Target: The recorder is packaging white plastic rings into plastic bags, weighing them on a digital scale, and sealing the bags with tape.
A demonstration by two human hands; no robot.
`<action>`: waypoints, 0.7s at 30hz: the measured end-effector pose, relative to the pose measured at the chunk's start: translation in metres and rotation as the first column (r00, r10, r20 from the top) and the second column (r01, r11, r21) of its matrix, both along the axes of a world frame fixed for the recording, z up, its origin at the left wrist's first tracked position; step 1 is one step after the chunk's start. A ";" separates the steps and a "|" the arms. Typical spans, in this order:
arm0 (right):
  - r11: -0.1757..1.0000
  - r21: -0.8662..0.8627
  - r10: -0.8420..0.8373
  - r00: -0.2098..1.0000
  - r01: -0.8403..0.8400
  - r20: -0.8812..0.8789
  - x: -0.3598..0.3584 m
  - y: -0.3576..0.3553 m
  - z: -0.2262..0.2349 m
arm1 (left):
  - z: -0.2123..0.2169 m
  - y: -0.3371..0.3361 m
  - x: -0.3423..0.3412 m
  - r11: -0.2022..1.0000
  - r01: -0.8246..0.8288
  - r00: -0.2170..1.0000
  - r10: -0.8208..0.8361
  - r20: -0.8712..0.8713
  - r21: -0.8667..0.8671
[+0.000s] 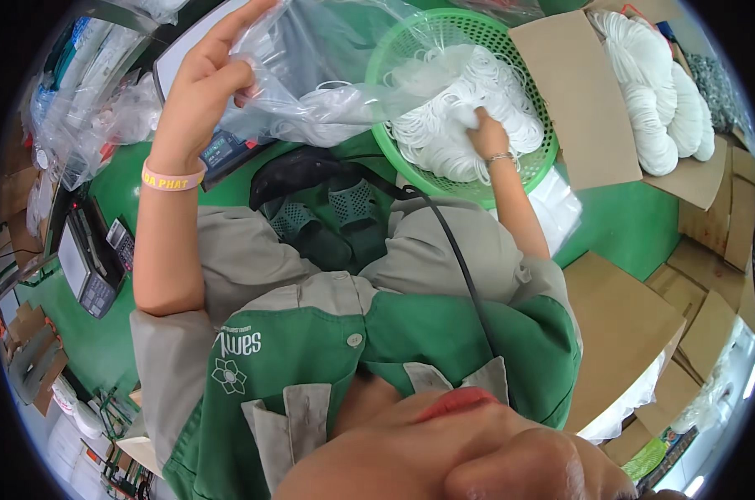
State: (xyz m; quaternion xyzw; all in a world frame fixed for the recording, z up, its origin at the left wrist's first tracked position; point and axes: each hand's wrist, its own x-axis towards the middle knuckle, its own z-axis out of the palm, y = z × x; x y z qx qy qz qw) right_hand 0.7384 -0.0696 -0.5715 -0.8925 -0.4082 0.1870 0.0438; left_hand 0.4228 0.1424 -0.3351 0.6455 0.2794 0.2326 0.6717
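My left hand [206,79] grips the edge of a large clear plastic bag [298,50], with one finger stretched out along it. Loops of white cord [331,107] lie inside the bag, over a flat scale [219,150]. To the right, my right hand [487,137] reaches into a round green basket [548,158]. Its fingers are closed on part of the heap of white cord loops [444,137]; the fingertips are partly hidden. The bag's side stretches over the basket's left rim.
An open cardboard box [573,92] holding thick white skeins [640,83] stands right of the basket. A closed carton [619,333] is nearer. On the left are another scale [82,258], a calculator [121,242] and bundled plastic bags [77,125]. A black cable [456,250] crosses my lap.
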 end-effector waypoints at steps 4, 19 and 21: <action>0.811 0.565 -0.164 0.986 0.151 -0.028 0.049 -0.020 0.035 | 0.000 -0.007 0.009 0.996 0.084 0.996 -0.084 0.030 0.000; 0.378 0.731 0.679 0.707 -0.569 0.199 -0.123 0.098 0.242 | 0.023 -0.008 0.017 0.985 0.106 0.952 -0.141 0.271 0.138; 0.370 0.902 0.609 0.791 -0.222 -0.056 -0.120 0.079 0.274 | 0.038 0.008 0.004 0.989 -0.041 0.962 0.001 0.271 0.142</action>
